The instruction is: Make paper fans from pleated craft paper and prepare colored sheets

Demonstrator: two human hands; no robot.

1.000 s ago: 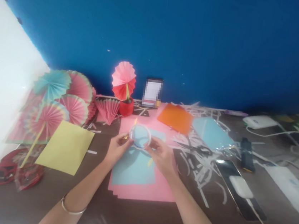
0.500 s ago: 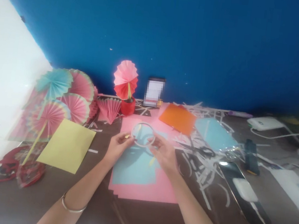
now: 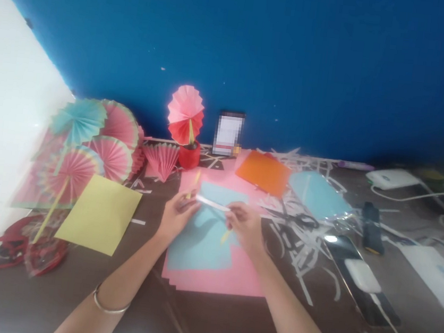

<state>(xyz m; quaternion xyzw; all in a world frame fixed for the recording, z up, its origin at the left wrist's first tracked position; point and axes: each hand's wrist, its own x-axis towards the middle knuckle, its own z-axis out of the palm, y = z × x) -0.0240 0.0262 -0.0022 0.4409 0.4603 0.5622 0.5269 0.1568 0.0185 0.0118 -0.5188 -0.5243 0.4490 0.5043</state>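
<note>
Both my hands hold a thin white tape ring between them, above a light blue sheet that lies on a stack of pink sheets. The ring is tilted nearly edge-on and looks like a flat strip. My left hand pinches its left end, with a small yellow strip sticking up from the fingers. My right hand pinches the right end, and a yellow bit shows under it. A bangle circles my left wrist.
A yellow sheet lies to the left, beside several paper fans against the wall. A fan stands in a red pot. An orange sheet, a bagged blue sheet, scissors, paper trimmings, phones and cables lie to the right.
The tape ring faced me as an open circle; it has tipped down to nearly edge-on. Both hands stayed in about the same place.
</note>
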